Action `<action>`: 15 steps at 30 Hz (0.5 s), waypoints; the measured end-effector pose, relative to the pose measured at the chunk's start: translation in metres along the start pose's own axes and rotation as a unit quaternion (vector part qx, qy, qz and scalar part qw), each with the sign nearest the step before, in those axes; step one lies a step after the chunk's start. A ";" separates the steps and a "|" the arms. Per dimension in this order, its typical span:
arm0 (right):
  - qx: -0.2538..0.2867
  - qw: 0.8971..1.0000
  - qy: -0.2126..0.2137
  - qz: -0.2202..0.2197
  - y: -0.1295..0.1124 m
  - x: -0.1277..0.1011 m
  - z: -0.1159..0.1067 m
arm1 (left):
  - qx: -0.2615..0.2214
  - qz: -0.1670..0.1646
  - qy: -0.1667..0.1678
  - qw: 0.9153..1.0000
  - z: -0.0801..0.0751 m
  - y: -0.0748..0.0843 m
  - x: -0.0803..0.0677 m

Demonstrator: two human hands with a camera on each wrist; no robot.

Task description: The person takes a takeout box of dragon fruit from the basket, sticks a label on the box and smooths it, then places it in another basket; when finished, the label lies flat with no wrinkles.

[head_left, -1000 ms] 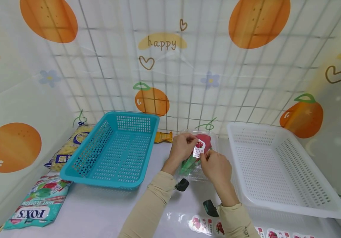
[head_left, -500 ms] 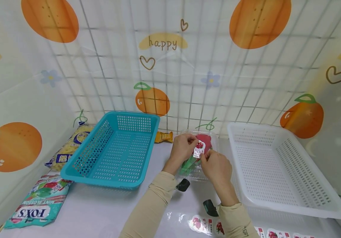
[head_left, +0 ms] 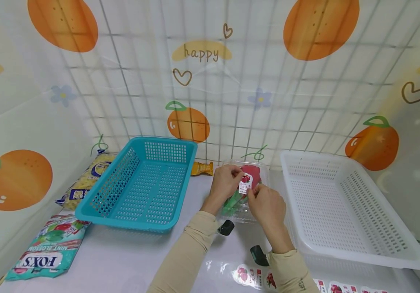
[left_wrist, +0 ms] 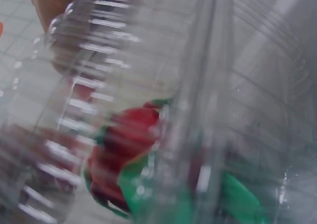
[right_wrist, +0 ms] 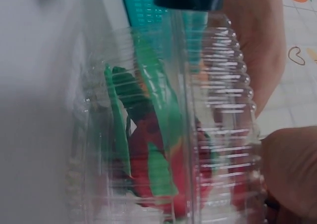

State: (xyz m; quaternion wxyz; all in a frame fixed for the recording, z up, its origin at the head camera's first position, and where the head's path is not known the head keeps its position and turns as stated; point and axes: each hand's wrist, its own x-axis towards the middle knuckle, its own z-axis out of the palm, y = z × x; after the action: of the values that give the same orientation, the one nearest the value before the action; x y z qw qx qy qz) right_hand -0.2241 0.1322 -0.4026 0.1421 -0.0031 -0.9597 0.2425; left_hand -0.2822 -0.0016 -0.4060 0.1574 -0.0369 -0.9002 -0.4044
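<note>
A clear plastic clamshell box (head_left: 244, 215) stands on the table, with a red dragon fruit (head_left: 251, 173) with green leaf-like tips (right_wrist: 161, 95) inside it. Over the lid lies a white sticker (head_left: 245, 185) printed with red fruit and lettering. My left hand (head_left: 225, 183) pinches the sticker's upper left edge between thumb and fingers. At its lower right corner, my right hand (head_left: 268, 205) pinches it too. Through the ribbed box wall, the left wrist view shows the fruit blurred. How much of the sticker touches the lid cannot be made out.
A teal basket (head_left: 180, 203) stands left and a white basket (head_left: 294, 211) right. Candy (head_left: 48, 248) and pasta-like (head_left: 81, 187) bags lie far left, an orange wrapped snack (head_left: 202, 168) behind. More stickers (head_left: 248, 276) lie at the front edge. A printed curtain (head_left: 210, 89) closes the back.
Both hands stay almost still at the sticker, and the box keeps its place. Only a very slight shift of the whole head view is visible.
</note>
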 end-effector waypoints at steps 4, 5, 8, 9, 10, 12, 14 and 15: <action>0.000 1.000 -0.002 0.004 0.000 0.000 0.000 | 0.000 -0.005 -0.002 1.000 0.000 0.000 0.000; 0.000 1.000 -0.004 0.004 0.001 0.001 0.000 | 0.000 -0.007 -0.003 1.000 0.000 0.000 0.000; -0.001 1.000 -0.009 0.005 0.001 0.001 0.000 | 0.005 -0.008 -0.005 1.000 0.001 0.000 0.000; -0.001 1.000 -0.010 0.004 0.001 0.001 0.000 | 0.008 -0.008 -0.005 1.000 0.001 0.000 0.000; -0.002 1.000 -0.010 0.004 0.001 0.001 0.000 | 0.009 -0.008 -0.006 1.000 0.001 0.000 0.000; -0.002 1.000 -0.010 0.004 0.001 0.001 0.000 | 0.013 -0.005 -0.006 1.000 0.002 0.000 0.000; -0.002 1.000 -0.009 0.003 0.001 0.001 0.000 | 0.017 -0.003 -0.006 1.000 0.002 0.000 0.000; -0.003 1.000 -0.008 0.003 0.001 0.000 0.000 | 0.018 -0.001 -0.005 1.000 0.002 0.000 0.000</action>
State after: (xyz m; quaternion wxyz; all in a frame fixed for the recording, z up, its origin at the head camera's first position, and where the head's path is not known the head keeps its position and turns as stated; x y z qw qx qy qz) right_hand -0.2247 0.1331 -0.4031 0.1334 -0.0041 -0.9615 0.2404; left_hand -0.2824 -0.0004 -0.4070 0.1533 -0.0349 -0.9080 -0.3883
